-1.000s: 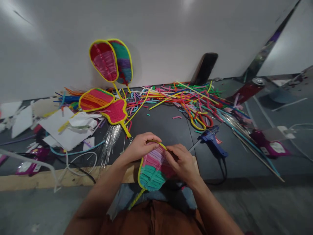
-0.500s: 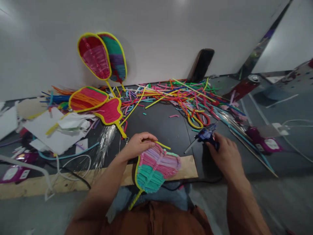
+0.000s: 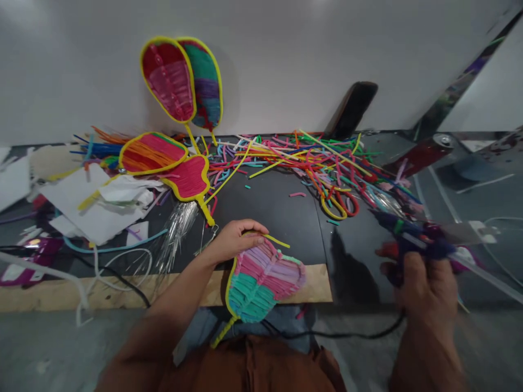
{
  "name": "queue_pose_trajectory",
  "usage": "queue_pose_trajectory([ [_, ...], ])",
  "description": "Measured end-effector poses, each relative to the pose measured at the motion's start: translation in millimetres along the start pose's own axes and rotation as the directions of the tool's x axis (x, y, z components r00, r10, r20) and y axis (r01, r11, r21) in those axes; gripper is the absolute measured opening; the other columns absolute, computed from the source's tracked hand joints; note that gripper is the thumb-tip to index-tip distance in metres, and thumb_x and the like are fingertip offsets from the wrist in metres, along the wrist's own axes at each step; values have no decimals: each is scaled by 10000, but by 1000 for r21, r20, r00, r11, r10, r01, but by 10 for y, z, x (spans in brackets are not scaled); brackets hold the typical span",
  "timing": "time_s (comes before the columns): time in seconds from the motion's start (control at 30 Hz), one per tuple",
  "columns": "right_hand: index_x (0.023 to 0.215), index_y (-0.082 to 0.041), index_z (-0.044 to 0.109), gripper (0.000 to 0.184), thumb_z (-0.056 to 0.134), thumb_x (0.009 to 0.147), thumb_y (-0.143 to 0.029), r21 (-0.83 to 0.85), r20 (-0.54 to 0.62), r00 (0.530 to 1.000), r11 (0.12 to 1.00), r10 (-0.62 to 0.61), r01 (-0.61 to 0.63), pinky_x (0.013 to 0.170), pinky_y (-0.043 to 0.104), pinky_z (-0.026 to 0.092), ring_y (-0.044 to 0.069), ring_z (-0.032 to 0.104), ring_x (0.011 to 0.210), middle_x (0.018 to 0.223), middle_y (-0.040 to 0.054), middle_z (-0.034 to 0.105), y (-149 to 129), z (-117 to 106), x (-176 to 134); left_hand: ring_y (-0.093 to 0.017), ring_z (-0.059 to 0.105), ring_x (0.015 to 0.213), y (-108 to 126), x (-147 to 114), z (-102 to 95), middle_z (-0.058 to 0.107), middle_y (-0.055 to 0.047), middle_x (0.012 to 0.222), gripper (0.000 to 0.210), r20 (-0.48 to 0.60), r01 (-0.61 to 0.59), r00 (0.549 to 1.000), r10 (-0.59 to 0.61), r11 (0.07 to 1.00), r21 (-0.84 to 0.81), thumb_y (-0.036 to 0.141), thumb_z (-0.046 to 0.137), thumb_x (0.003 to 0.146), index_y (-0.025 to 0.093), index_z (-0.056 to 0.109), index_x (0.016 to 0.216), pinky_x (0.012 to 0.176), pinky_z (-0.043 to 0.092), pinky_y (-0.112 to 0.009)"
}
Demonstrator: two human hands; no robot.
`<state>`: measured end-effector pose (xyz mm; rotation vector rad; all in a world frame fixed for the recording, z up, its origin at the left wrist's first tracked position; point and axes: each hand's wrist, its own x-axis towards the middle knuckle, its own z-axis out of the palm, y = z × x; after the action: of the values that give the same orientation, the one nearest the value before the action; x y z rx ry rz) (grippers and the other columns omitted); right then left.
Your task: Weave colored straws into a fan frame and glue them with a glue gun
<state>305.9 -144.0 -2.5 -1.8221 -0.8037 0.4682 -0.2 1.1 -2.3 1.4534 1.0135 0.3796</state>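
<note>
My left hand (image 3: 236,240) is closed on the top edge of a pipe-cleaner fan (image 3: 261,277), pinching a yellow pipe cleaner (image 3: 279,241) against it. Pink, lilac and teal rows fill this fan, yellow runs along its left edge, and its twisted yellow handle (image 3: 224,333) points down towards my lap. Off to the right, my right hand (image 3: 431,288) grips a dark blue glue gun (image 3: 423,238), lifted above the table and blurred by motion. A clear glue stick sticks out of its back.
Finished fans (image 3: 171,81) lean on the wall and lie at the left. A pile of pipe cleaners (image 3: 286,155) runs along the back, with scissors (image 3: 335,204) at its front. A phone (image 3: 353,109) leans behind, and a red can (image 3: 425,155) stands right. The black cord (image 3: 339,335) hangs across my front.
My right hand has picked the glue gun up off the table and carried it to the right. My left hand and the fan have stayed nearly in place. The view has shifted slightly.
</note>
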Motion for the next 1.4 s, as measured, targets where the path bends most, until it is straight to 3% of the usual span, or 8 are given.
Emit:
queue_pose_trajectory([
  [0.1,883,-198,618,316,585,834,-509,234,275,961,967,29,-96,418,236,432,145,587,532,773,60,667,-48,60,-217,-151,641,755,-9,4,0,709,-17,822,231,1,-20,1000,20,1000,1,287,694,736,160,705,929,721,483,-256],
  [0.2,830,-172,638,383,548,861,-543,262,570,821,955,-36,-140,397,233,412,125,518,447,605,37,617,-61,194,-405,-154,643,759,-29,6,3,712,-20,829,249,0,-34,999,34,999,-6,309,702,736,162,704,937,724,487,-260],
  [0.3,793,-162,633,430,515,878,-567,233,684,728,959,-46,-158,415,232,420,125,515,455,566,26,592,-91,361,-500,-154,644,760,-36,-3,6,712,-28,832,254,4,-51,999,51,999,-13,325,699,746,159,702,939,720,491,-260],
  [0.53,772,-146,623,450,497,891,-561,105,715,699,990,-11,-92,454,229,441,130,533,486,557,22,593,-126,570,-480,-155,643,800,-7,-46,-1,714,-28,880,211,-19,-140,990,142,988,71,307,688,766,178,716,930,734,488,-243],
  [0.7,793,-146,633,477,477,886,-587,66,721,693,996,-2,-67,442,224,423,127,517,467,539,16,592,-131,590,-463,-165,646,813,3,-52,-4,717,-31,884,206,-13,-172,985,174,981,88,312,692,765,178,722,919,745,492,-245],
  [0.9,689,-157,604,480,482,884,-578,54,734,679,997,3,-63,423,211,401,119,510,457,525,19,592,-134,612,-456,-160,643,832,-17,-52,0,716,-27,903,187,-10,-184,983,185,980,79,292,687,776,191,721,930,766,478,-248],
  [1.4,576,-169,583,539,422,910,-559,-12,761,647,996,-49,90,454,221,400,121,522,461,506,28,596,-184,619,-418,-160,644,827,10,-64,-4,714,-32,898,182,-4,-191,981,192,978,83,284,690,773,176,716,917,757,483,-248],
])
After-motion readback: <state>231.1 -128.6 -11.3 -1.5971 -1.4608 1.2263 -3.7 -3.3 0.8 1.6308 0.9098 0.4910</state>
